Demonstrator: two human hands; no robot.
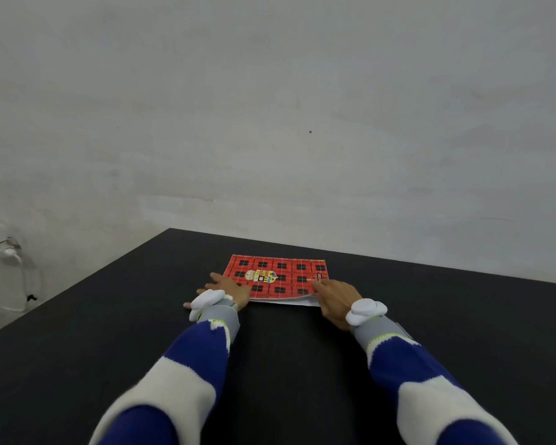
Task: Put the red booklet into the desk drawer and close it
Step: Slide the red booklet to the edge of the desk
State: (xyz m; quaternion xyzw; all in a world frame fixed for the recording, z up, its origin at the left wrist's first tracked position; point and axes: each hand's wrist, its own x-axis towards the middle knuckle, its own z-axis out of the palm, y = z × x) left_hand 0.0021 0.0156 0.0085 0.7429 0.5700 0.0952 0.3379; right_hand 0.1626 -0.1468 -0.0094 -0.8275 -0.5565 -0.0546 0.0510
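1. Location: the red booklet [278,279] lies flat on the black desk top [286,364], toward the far edge, roughly centred between the 2 arms.
2. Left hand [227,292]: spread flat, fingers extended, resting on the near left corner of the booklet and the desk beside it. Nothing is gripped.
3. Right hand [334,298]: at the near right corner, with one fingertip [314,284] on the cover. The other fingers curl toward the page edges; whether they have pinched the corner cannot be told.
4. Handling, as judged: a thin, soft-covered item, light and flexible. White pages [297,301] fan out below the cover along the near edge, so it looks loosely bound and liable to flop or splay if lifted by 1 corner.
5. Recommended hold: slide it toward the near desk edge, or lift the near edge, then grip through the full thickness, thumb above and fingers below, on 2 sides.
6. Cover finish appears smooth; a flat palm may slip on it.
7. Not visible: the desk drawer is out of view, so its position and whether it is open are unknown.
8. Obscured: white wrist devices [206,300] hide part of each wrist; the printed emblem on the cover is too small to read.
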